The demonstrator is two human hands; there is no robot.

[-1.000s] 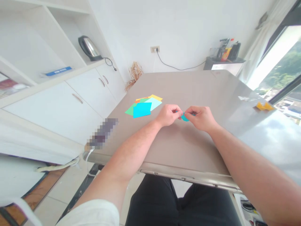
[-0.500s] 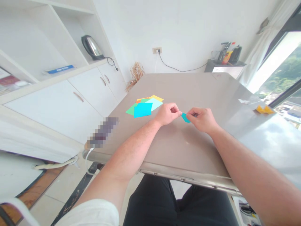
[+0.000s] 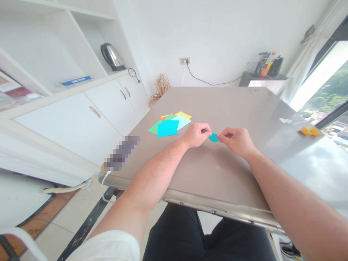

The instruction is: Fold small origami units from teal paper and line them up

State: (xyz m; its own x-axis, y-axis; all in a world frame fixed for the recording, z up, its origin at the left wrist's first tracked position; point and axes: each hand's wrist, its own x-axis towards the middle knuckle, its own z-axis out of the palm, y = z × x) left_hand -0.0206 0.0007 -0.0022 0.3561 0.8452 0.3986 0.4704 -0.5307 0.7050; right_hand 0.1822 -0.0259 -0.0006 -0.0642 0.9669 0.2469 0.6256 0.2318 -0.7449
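Between my two hands is a small piece of blue paper (image 3: 214, 137), raised over the table; its folds are too small to make out. My left hand (image 3: 198, 134) pinches its left end between thumb and fingertips. At the right end, my right hand (image 3: 236, 139) pinches it the same way, and my fingers cover part of it. Just left of my left hand lies a fanned-out pile of coloured paper sheets, with a bright blue sheet (image 3: 168, 128) on top and a pale aqua sheet (image 3: 181, 121), green, orange and yellow ones under it.
The brown-grey table (image 3: 217, 101) spreads out before me. A blurred-out dark object (image 3: 122, 154) with a white cable lies at its left edge. Folded yellow paper pieces (image 3: 311, 131) stand at the far right. A kettle (image 3: 112, 57) sits on the left shelf.
Both hands have the blue paper still pinched, and it now sits flatter between them, with a bit showing behind my left fingertips. The whole view has shifted slightly.
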